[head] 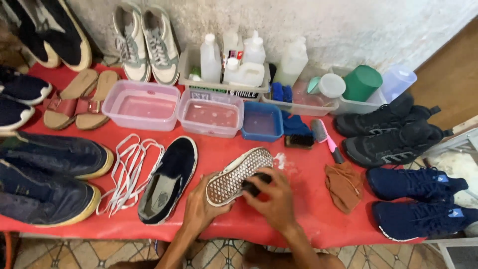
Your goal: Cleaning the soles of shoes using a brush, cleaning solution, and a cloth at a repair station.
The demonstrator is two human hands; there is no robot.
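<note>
Currently, scrub step: L hand point(199, 206) clamps upturned shoe point(238, 175) at heel, sole up; R hand point(274, 197) closed on dark brush point(255, 185). Next probably needs firm strokes w/ shoe steady on desk point(298, 199).

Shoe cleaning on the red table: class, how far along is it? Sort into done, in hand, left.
Done: white laces lie pulled out beside the navy shoe; tubs hold water. In hand: left hand steadies an upturned shoe while the right hand scrubs its sole with a dark brush. Left, probably: its navy partner and the other pairs.
</note>
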